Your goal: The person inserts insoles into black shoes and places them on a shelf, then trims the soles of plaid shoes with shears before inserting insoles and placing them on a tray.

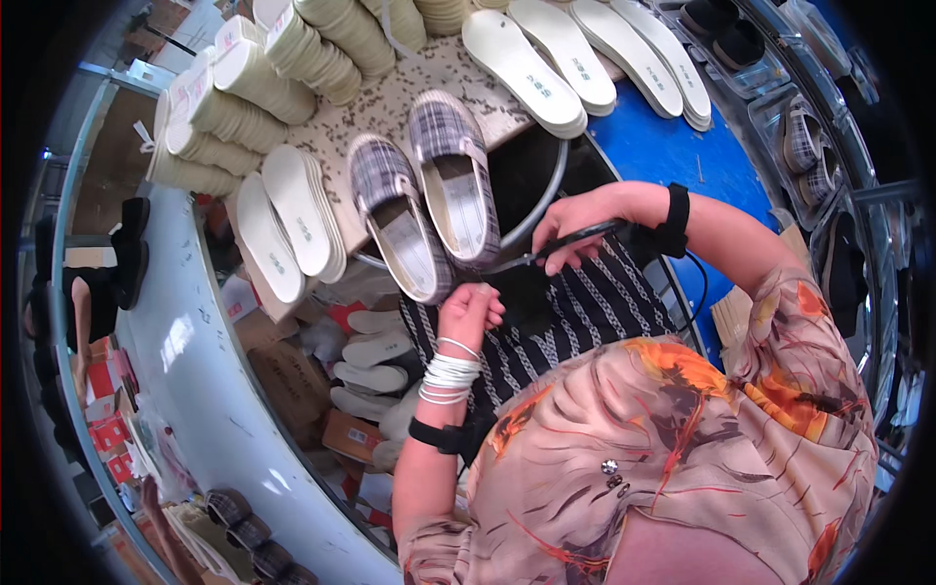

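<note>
A pair of grey plaid slip-on shoes stands at the middle, the left shoe (388, 175) beside the right shoe (441, 127), heels toward me. My left hand (468, 310) is closed in a pinch just below the heels; what its fingers hold is too small or hidden to make out. My right hand (575, 234) grips black-handled scissors (585, 232), their metal blades pointing left toward the heel of the right shoe. White bands (449, 378) circle my left wrist.
Stacked cream insoles (322, 49) line the far left of the board. White insoles lie in pairs at left (307, 219) and far right (546, 73). A metal ring (551, 185) curves behind the shoes. Packaged shoes (804, 136) sit on the right rack; loose insoles (375, 377) lie below.
</note>
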`<state>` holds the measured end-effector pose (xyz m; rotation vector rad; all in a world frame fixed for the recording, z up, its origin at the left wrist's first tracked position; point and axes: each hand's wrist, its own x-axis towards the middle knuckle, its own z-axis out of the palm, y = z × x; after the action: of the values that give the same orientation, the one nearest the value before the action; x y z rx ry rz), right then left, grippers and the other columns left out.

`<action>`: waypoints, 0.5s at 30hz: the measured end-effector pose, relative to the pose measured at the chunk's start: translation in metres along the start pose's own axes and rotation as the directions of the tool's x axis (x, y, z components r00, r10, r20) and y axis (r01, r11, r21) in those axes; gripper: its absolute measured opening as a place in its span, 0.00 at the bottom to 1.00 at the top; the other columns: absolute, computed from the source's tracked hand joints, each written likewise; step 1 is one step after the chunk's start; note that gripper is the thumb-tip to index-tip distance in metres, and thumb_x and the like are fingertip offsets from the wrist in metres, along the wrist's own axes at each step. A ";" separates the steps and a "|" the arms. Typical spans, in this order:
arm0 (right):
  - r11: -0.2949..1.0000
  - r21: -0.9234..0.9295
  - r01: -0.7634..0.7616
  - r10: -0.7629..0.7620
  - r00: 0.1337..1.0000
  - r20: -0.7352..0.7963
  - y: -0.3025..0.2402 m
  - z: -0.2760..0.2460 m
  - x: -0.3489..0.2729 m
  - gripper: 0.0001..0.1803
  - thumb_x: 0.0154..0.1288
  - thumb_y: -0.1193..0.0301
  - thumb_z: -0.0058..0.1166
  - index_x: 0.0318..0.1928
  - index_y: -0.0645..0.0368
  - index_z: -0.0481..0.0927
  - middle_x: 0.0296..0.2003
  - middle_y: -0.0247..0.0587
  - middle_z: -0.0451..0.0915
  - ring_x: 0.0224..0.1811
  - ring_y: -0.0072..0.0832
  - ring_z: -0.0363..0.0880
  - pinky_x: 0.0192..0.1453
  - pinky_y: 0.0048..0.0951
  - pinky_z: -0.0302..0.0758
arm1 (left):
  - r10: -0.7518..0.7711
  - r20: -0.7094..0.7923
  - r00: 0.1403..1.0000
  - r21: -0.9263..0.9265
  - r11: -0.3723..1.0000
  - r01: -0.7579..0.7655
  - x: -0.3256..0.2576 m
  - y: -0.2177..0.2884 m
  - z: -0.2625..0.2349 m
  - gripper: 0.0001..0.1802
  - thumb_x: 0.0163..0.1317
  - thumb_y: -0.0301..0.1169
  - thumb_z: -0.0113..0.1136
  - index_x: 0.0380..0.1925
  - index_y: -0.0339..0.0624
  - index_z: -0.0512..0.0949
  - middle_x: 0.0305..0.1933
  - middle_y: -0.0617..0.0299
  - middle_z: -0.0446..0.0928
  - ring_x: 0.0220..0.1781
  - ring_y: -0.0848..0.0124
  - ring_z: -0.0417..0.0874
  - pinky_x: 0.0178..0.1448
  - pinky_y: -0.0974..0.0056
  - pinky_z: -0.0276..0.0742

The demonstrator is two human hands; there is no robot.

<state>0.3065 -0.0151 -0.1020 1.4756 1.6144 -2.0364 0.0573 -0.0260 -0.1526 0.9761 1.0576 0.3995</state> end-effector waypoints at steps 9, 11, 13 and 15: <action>0.997 0.078 0.006 -0.007 1.000 0.017 0.008 0.000 -0.060 0.21 0.51 0.59 0.60 0.42 0.59 0.75 0.18 0.32 0.74 0.15 0.17 0.70 0.18 0.18 0.66 | 0.498 0.131 0.857 0.984 0.042 -0.175 -0.097 0.100 -0.004 0.06 0.51 0.33 0.58 0.28 0.44 0.77 0.23 0.57 0.76 0.27 0.57 0.78 0.31 0.58 0.73; 0.924 0.364 0.118 -0.055 0.982 -0.179 0.041 0.008 -0.097 0.19 0.53 0.60 0.57 0.40 0.60 0.74 0.18 0.32 0.73 0.16 0.15 0.69 0.17 0.16 0.64 | 0.774 0.258 0.577 0.923 -0.021 -0.384 -0.073 0.108 -0.019 0.12 0.46 0.28 0.61 0.34 0.44 0.77 0.33 0.54 0.77 0.36 0.56 0.78 0.39 0.58 0.74; 0.847 0.402 0.347 -0.102 0.849 -0.519 0.058 0.027 -0.135 0.17 0.57 0.63 0.52 0.42 0.63 0.73 0.18 0.32 0.73 0.16 0.15 0.68 0.18 0.15 0.63 | 0.703 0.315 0.638 0.928 -0.087 -0.362 -0.060 0.112 -0.012 0.26 0.42 0.26 0.63 0.46 0.45 0.72 0.48 0.49 0.71 0.46 0.53 0.74 0.47 0.58 0.73; 0.764 0.393 0.512 0.046 0.564 -0.824 0.064 0.051 -0.143 0.16 0.58 0.62 0.50 0.41 0.61 0.74 0.16 0.32 0.71 0.14 0.16 0.67 0.17 0.17 0.63 | 0.441 0.189 0.877 0.975 0.021 -0.220 -0.054 0.102 -0.003 0.43 0.43 0.36 0.66 0.60 0.49 0.55 0.57 0.43 0.61 0.52 0.49 0.69 0.49 0.55 0.72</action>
<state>0.3889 -0.1428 -0.0400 2.9242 1.4945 -2.3238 0.0454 -0.0067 -0.0393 2.5807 1.2073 0.0570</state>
